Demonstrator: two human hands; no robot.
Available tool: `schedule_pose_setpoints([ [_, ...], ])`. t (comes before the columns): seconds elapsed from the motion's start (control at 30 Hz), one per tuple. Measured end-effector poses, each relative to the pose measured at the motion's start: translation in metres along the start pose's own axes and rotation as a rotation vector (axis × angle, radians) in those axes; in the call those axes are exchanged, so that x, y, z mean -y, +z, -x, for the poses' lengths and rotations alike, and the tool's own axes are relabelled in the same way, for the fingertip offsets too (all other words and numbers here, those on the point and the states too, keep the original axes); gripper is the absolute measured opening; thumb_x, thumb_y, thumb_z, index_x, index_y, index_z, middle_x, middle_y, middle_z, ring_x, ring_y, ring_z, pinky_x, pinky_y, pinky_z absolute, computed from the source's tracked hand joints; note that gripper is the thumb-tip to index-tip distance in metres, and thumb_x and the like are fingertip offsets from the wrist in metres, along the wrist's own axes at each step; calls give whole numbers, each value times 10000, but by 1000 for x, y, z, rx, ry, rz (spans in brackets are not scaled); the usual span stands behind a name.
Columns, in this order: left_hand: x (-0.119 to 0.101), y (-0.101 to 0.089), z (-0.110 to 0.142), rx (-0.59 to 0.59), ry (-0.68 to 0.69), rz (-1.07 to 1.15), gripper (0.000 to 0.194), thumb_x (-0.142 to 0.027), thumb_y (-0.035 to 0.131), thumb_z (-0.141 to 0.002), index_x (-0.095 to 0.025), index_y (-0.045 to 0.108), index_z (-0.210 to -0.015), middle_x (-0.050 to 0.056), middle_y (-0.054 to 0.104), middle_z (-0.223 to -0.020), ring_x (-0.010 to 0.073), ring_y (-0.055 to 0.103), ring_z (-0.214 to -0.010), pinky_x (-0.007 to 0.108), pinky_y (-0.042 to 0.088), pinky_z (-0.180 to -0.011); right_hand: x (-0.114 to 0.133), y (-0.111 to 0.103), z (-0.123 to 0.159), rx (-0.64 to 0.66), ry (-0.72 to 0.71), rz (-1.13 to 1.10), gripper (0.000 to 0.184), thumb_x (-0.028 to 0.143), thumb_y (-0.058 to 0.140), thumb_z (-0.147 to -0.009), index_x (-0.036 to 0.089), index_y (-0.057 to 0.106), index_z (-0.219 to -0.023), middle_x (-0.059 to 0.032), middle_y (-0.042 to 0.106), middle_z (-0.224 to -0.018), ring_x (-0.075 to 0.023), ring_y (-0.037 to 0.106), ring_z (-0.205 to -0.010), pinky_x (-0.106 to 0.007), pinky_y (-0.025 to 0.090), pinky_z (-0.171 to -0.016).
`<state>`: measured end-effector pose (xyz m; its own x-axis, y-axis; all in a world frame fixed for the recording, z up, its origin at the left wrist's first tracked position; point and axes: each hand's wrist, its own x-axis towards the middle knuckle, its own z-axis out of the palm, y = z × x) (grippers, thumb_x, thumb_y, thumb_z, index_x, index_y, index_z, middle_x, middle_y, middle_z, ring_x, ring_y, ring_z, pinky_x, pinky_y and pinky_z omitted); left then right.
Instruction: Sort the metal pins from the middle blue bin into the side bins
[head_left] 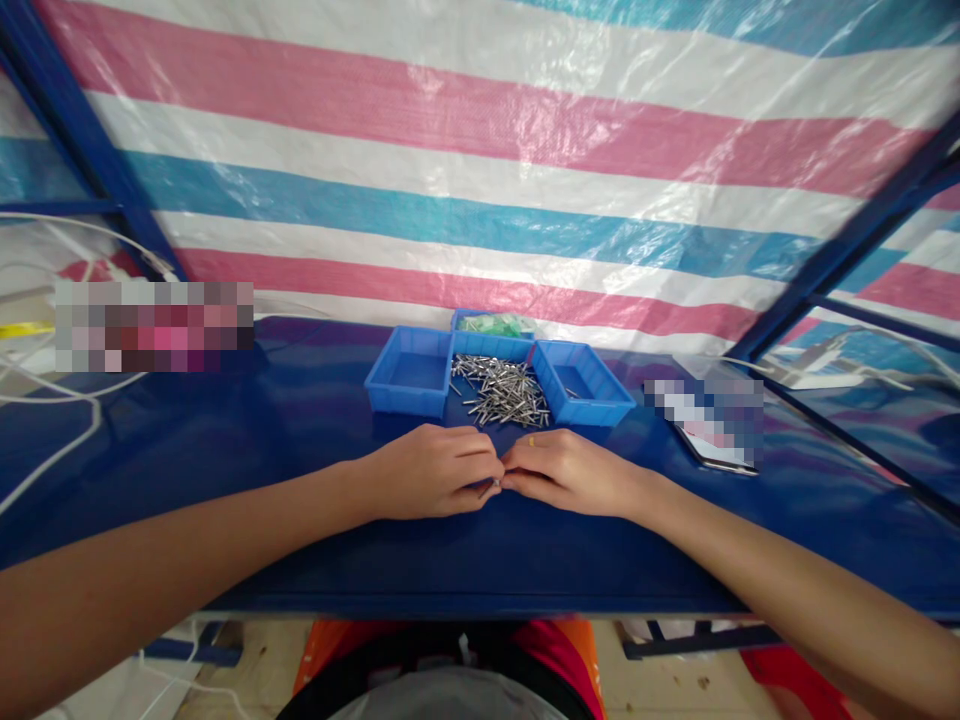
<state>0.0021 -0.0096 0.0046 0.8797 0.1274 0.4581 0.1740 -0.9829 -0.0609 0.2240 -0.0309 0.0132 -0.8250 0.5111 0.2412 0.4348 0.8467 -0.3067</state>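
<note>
My left hand [435, 470] and my right hand [570, 470] rest on the blue table [262, 440], fingertips meeting at the middle. Both are closed in a pinch around a small metal pin [491, 487] that shows between the fingertips. A ring sits on a finger of my right hand. Just beyond the hands lies a loose pile of small metal pins [501, 392] on the table, between two blue plastic trays.
A blue tray [411, 372] stands left of the pile and another [583, 382] right of it; a third tray [491, 325] with green pieces sits behind. A phone [712, 445] lies at the right. White cables [45, 400] run at the left. A striped tarp hangs behind.
</note>
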Motion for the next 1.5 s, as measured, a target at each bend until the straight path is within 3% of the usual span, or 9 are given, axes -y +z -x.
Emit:
schedule_pose_setpoints([
  [0.1, -1, 2, 2, -2, 5, 68, 147, -187, 437, -895, -157, 573, -846, 32, 639, -840, 123, 591, -799, 204, 454, -713, 0, -2, 0, 22, -4, -1, 256, 314, 434, -971, 146, 622, -928, -48, 627, -798, -132, 597, -713, -228, 451, -659],
  [0.3, 0, 2, 5, 47, -75, 11, 144, -191, 426, -866, -167, 556, -809, -5, 594, -683, 114, 553, -615, 220, 414, -580, -2, -5, 3, 39, 19, 75, 241, 315, 453, -963, 145, 624, -974, -56, 633, -822, -142, 605, -737, -243, 451, -675],
  [0.5, 4, 4, 4, 73, -140, -120, 181, -236, 424, -930, -168, 572, -850, -2, 604, -716, 127, 563, -676, 236, 403, -606, -3, -6, 4, 47, 30, 80, 267, 368, 480, -946, 143, 617, -995, -46, 626, -789, -135, 597, -689, -237, 445, -636],
  [0.8, 4, 9, 6, 40, -117, -137, 194, -251, 448, -944, -165, 605, -868, 3, 645, -742, 140, 570, -679, 246, 391, -616, -5, -2, 0, 16, 2, 90, 240, 277, 431, -967, 142, 621, -910, -46, 624, -778, -135, 590, -693, -245, 445, -656],
  [1.27, 4, 2, 4, 77, -215, -151, 172, -207, 468, -876, -172, 590, -759, -5, 609, -671, 137, 554, -647, 244, 377, -585, -7, -5, 4, 41, 37, 138, 199, 224, 423, -949, 144, 603, -928, -49, 622, -777, -136, 588, -690, -239, 431, -648],
  [1.5, 7, 2, 6, 106, -196, -190, 223, -247, 419, -937, -166, 584, -811, 8, 613, -707, 145, 564, -684, 249, 382, -598, -8, -4, 4, 58, 77, 147, 195, 232, 423, -954, 153, 593, -902, -34, 598, -752, -131, 576, -675, -235, 417, -639],
])
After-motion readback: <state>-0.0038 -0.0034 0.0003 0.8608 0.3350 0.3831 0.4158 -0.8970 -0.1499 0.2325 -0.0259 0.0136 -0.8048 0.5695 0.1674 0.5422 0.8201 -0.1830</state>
